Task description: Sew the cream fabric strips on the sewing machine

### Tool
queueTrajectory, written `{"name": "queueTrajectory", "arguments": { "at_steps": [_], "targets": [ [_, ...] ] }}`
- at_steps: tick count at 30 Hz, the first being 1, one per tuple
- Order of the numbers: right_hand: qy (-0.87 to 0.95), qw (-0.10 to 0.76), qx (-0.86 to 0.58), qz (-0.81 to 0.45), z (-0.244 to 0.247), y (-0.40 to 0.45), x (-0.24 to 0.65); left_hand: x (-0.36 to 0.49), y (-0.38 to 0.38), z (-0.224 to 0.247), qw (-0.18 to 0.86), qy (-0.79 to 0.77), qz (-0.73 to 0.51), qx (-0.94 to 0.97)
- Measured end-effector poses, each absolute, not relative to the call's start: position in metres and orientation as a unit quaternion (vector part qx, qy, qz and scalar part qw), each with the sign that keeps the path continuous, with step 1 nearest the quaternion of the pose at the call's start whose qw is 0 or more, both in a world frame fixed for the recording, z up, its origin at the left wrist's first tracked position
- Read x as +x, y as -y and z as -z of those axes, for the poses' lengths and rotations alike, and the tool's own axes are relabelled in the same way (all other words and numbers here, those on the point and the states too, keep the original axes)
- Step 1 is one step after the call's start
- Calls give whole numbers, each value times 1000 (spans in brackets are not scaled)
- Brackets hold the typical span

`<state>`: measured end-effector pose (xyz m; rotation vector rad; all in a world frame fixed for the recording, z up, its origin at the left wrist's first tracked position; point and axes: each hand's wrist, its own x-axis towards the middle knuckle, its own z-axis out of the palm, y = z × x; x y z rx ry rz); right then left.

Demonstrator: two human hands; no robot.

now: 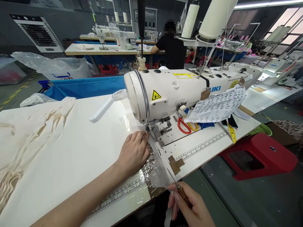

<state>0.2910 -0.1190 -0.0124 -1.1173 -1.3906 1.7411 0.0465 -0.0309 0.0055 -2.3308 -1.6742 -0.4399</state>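
A white sewing machine (163, 91) stands across the white table. Close in front of its needle, my left hand (134, 149) presses down with its fingers together on the edge of a thin whitish fabric strip (159, 171). What lies under the fingers is hidden. Near the table's front edge, my right hand (187, 205) is closed round the brown handle of an awl (183, 194), whose thin metal point is directed up towards the machine. The strip's lower end also lies between the right fingers and hangs below them.
Red-handled scissors (184, 126) and a handwritten paper (217, 105) are beside the machine. Cream fabric (49, 126) lies at left, near a white tube-like object (101, 110). A red stool (262, 154) stands at right. A person in black (174, 47) sits further back.
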Motion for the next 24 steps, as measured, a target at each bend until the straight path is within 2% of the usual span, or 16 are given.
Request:
{"name": "queueTrajectory", "arguments": {
  "at_steps": [24],
  "targets": [
    [612, 270, -438, -601, -9, 94, 275, 55, 43, -12, 94, 539, 150, -823]
  ]
}}
